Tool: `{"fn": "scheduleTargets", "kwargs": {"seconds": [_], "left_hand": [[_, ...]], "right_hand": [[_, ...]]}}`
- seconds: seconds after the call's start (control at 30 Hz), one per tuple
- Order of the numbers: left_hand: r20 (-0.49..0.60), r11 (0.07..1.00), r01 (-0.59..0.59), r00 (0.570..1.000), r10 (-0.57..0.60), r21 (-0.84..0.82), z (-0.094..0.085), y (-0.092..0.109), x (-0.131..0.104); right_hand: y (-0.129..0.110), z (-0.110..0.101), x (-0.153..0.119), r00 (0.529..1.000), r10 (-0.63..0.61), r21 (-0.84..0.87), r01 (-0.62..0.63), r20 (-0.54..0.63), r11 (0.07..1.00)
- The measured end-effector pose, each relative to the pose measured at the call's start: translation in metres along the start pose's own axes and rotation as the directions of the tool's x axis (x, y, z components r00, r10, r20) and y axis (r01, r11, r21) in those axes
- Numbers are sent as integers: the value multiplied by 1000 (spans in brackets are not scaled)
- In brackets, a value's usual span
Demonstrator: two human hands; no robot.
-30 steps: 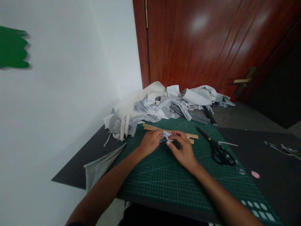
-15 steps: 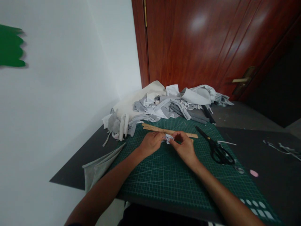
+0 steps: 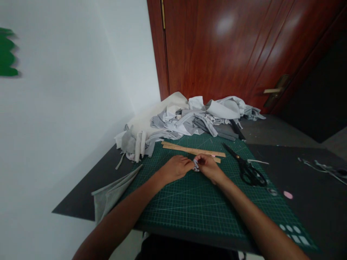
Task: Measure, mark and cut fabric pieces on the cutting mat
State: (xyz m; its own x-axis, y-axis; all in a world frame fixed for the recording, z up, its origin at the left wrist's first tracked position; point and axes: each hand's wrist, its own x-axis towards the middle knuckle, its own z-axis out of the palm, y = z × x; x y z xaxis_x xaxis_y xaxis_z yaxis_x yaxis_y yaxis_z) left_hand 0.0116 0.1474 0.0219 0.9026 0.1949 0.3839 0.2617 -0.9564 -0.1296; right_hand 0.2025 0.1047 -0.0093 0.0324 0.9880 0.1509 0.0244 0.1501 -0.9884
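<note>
- The small crumpled cloth (image 3: 196,165) is mostly covered by the left hand (image 3: 177,169) and the right hand (image 3: 207,167); its full shape cannot be told.
- The left hand's fingertips are not clearly seen.
- Two wooden rulers (image 3: 193,149) carry marks too small to read, and the right hand hides a part of one.
- The clear object (image 3: 272,192) near the scissors (image 3: 251,173) is too blurred to name.
- Toward the right edge of the worktop (image 3: 311,180), thin strands (image 3: 316,165) are blurred and cut by the picture.
- At the left edge, a grey cloth (image 3: 108,196) goes partly behind the left forearm.
- The green shape (image 3: 7,54) on the wall is cut off.
</note>
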Motion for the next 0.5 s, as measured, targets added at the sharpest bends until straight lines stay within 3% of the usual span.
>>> {"fn": "scheduleTargets", "kwargs": {"seconds": [0.1, 0.2, 0.37, 0.5], "left_hand": [[10, 998, -16, 1000, 17, -59, 6, 2, 0], [34, 997, -6, 999, 8, -76, 12, 4, 0], [80, 988, 64, 995, -54, -142, 15, 7, -2], [124, 992, 72, 991, -59, -105, 16, 8, -2]], "right_hand": [[1, -6, 1, 999, 46, -37, -46, -5, 998], [3, -10, 0, 1000, -10, -181, 10, 2, 983], [1, -12, -5, 982, -187, -502, 180, 36, 846], [-1, -13, -8, 974, -220, -608, 202, 45, 768]]}}
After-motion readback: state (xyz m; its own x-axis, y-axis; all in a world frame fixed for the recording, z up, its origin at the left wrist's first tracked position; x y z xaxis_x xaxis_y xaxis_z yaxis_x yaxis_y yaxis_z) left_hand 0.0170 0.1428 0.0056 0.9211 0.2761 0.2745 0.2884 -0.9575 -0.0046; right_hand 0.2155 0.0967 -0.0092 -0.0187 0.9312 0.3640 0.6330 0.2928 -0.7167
